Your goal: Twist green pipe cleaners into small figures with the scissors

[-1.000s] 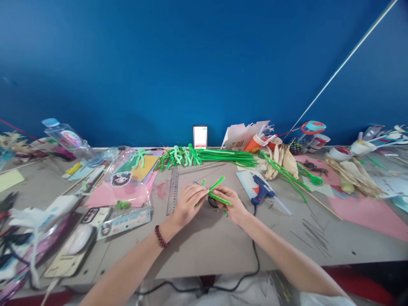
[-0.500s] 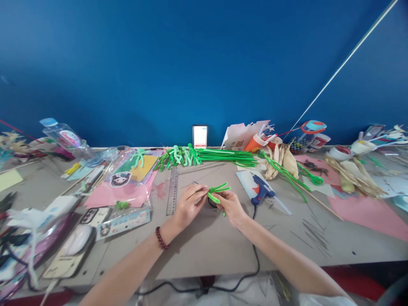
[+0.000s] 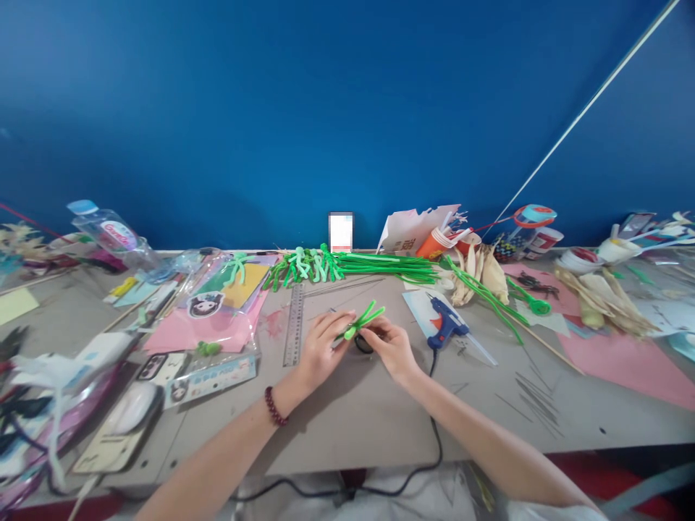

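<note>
A small bunch of bright green pipe cleaners [image 3: 371, 312] is between my hands above the middle of the desk, its fuzzy ends fanning up and to the right. My left hand [image 3: 321, 346], with a dark red bead bracelet [image 3: 276, 407] on its wrist, pinches the bunch from the left. From the right, the closed fingers of my right hand [image 3: 392, 350] grip it near the lower end. Partly hidden below the fingers is a dark round thing [image 3: 363, 345]; its kind I cannot make out.
Behind my hands lie long green pipe cleaners [image 3: 391, 266] and twisted green pieces [image 3: 307, 265]. A clear ruler [image 3: 294, 325] is at the left, a blue glue gun [image 3: 447, 325] with its cable at the right. Thin wires [image 3: 537, 401], dried husks [image 3: 608, 300] and a phone [image 3: 341, 231] are around.
The green pipe cleaners have turned, their ends now pointing more steeply up. My left fingers have closed further round them; the right hand has shifted slightly.
</note>
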